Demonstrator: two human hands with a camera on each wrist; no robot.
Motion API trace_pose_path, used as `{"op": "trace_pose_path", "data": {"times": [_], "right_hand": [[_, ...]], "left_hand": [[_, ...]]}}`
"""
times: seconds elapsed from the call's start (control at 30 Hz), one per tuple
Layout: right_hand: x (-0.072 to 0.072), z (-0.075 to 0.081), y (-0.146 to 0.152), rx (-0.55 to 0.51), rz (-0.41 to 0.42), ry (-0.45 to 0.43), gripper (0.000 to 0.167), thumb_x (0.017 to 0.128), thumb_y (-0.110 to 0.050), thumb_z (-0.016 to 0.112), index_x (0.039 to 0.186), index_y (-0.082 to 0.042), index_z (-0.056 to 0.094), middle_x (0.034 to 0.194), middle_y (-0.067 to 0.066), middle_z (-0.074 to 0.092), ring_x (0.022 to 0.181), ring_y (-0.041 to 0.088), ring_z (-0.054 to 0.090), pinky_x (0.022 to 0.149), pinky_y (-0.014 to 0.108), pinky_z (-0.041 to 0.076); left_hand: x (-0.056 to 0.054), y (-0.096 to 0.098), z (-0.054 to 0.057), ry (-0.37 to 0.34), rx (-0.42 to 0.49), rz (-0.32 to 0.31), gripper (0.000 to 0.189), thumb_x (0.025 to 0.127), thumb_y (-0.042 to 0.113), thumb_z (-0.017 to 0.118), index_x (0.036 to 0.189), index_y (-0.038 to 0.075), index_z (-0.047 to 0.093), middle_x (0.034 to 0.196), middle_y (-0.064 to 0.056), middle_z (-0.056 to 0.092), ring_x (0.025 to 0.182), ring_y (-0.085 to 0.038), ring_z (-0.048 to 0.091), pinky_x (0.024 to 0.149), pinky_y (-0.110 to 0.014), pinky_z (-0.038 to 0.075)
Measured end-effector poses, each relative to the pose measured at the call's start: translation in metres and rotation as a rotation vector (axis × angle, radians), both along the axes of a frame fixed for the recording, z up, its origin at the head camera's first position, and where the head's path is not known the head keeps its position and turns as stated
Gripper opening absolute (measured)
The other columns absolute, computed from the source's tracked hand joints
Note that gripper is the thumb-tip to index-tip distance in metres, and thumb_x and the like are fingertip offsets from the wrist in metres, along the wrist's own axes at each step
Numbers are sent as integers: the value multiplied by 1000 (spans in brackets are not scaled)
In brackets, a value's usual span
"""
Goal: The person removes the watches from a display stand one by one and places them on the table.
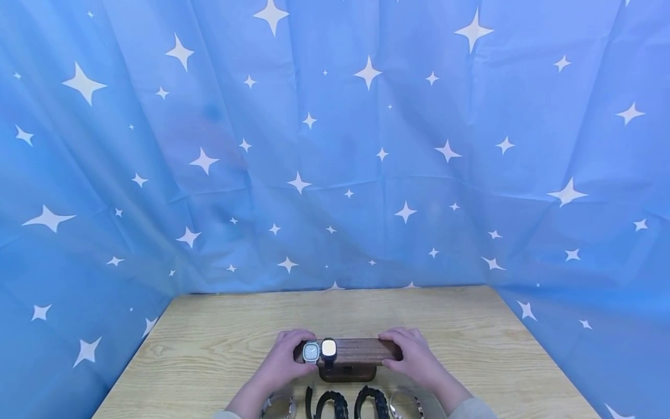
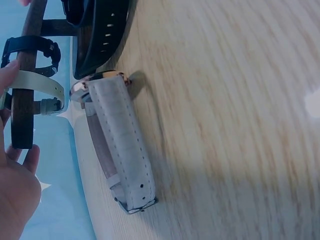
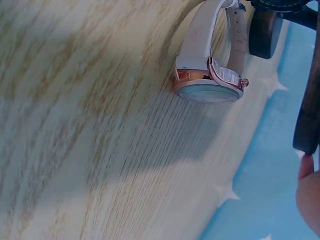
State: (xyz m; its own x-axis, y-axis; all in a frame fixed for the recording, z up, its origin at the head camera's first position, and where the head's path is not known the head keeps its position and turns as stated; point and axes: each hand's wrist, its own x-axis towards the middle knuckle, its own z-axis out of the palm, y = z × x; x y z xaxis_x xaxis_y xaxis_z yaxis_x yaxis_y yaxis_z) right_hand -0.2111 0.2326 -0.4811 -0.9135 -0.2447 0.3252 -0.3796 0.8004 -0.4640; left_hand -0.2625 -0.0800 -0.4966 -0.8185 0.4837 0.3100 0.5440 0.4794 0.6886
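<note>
A dark wooden watch stand (image 1: 363,351) with a crossbar over a rounded base (image 1: 348,374) is held at both ends. My left hand (image 1: 282,359) grips the crossbar's left end, with the thumb in front and fingers behind. On the other end, my right hand (image 1: 416,356) holds in the same way. Two watches hang on the bar's left part: one with a pale strap (image 2: 40,82) and square-shaped face, close beside the left fingers, and one with a black strap (image 2: 31,45) to its right. In the right wrist view the bar (image 3: 307,117) shows at the edge above a fingertip.
Nearer to me, several watches stand in a row on the wooden table (image 1: 225,326): a light-strapped one (image 2: 122,145) at left, black-strapped ones (image 1: 373,400) in the middle, and a white-strapped one with a rose-gold case (image 3: 207,82) at right. A blue star-patterned curtain (image 1: 335,145) encloses the back and sides.
</note>
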Motion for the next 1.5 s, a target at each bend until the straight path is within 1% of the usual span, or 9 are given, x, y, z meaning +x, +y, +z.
{"op": "trace_pose_path", "data": {"times": [0.17, 0.43, 0.7, 0.87, 1.03, 1.13, 1.33, 1.4, 1.5], "right_hand": [[0, -1, 1, -5, 1, -2, 47, 73, -22, 78, 116, -12, 63, 114, -4, 60, 93, 15, 44, 77, 35, 39], [0, 0, 2, -9, -7, -10, 47, 73, -21, 78, 116, -12, 63, 114, -4, 60, 94, 16, 45, 79, 37, 39], [1, 0, 1, -10, 8, 6, 46, 74, -22, 78, 116, -13, 63, 113, -5, 60, 93, 15, 44, 78, 36, 39], [1, 1, 1, -18, 3, -25, 47, 74, -21, 78, 118, -13, 62, 115, -4, 59, 93, 14, 43, 78, 36, 39], [1, 1, 1, -7, 5, -17, 47, 74, -22, 78, 117, -15, 62, 115, -4, 59, 94, 15, 44, 78, 35, 40], [1, 1, 0, -5, 5, -10, 47, 74, -22, 78, 117, -15, 62, 115, -5, 59, 95, 15, 43, 77, 34, 41], [1, 0, 0, -8, -3, -16, 46, 74, -22, 78, 117, -16, 62, 115, -5, 59, 94, 14, 43, 76, 33, 41], [1, 0, 0, -10, -7, -20, 46, 74, -22, 78, 117, -16, 63, 115, -5, 59, 94, 14, 43, 76, 34, 41], [1, 0, 1, -9, -8, -23, 46, 74, -23, 78, 117, -16, 62, 115, -5, 59, 94, 14, 43, 76, 34, 41]], "left_hand": [[0, -1, 0, 10, -43, 14, 46, 70, 22, 79, 112, 21, 62, 120, 6, 56, 110, -23, 42, 89, -45, 44], [-1, 0, 1, 93, -68, 12, 45, 68, 19, 79, 109, 22, 62, 116, 7, 58, 108, -22, 44, 88, -43, 45], [-1, 1, 1, -13, -39, -30, 53, 70, 19, 79, 118, 14, 57, 123, -4, 55, 108, -27, 49, 85, -38, 48], [-2, 1, 0, 44, -49, -31, 52, 68, 16, 78, 116, 12, 58, 119, -4, 56, 107, -25, 50, 87, -38, 48], [-4, 0, -2, 83, -61, -45, 48, 65, 11, 76, 109, 14, 58, 113, 1, 56, 103, -19, 51, 87, -35, 49], [-5, 0, -3, 52, -52, -51, 47, 64, 10, 74, 107, 17, 56, 116, 1, 56, 103, -19, 53, 87, -33, 49], [-7, -1, -1, -126, -7, -77, 49, 66, 10, 76, 109, 18, 53, 125, -6, 56, 104, -24, 57, 83, -32, 49], [-9, -1, 0, -141, -8, -86, 50, 67, 11, 77, 111, 19, 53, 123, -6, 57, 102, -21, 57, 82, -31, 50], [-10, -2, 0, -123, -24, -92, 50, 67, 13, 77, 111, 19, 54, 116, -2, 59, 99, -17, 57, 81, -30, 50]]}}
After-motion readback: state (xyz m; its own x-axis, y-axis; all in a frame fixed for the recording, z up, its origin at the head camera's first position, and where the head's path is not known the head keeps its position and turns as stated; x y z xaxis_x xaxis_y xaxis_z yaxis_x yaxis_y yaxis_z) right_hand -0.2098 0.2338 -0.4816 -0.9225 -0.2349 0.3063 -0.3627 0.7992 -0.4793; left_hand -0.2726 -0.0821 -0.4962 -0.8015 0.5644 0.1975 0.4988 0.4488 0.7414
